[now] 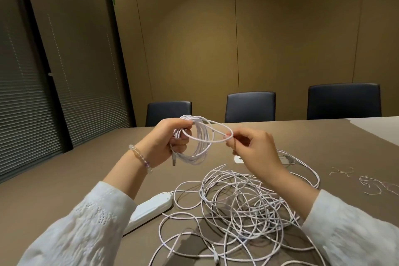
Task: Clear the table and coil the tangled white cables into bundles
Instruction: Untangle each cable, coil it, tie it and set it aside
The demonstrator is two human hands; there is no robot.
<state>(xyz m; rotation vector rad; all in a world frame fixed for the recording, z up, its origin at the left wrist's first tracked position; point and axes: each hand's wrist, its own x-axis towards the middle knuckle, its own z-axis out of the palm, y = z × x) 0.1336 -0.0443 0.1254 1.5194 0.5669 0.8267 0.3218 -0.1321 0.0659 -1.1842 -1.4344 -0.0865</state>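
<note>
While 3 dark padded chairs line the tan-panelled wall at 12 o'clock, the left hand grips a coiled white cable bundle; the right hand pinches its outer loop above the matte brown table, tangled white cables heaped at 5 o'clock.

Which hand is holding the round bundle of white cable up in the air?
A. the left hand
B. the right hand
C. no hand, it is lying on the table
A. The left hand, the one with the bead bracelet, grips the coiled cable bundle above the table, while the right hand only pinches one outer loop of it.
</note>
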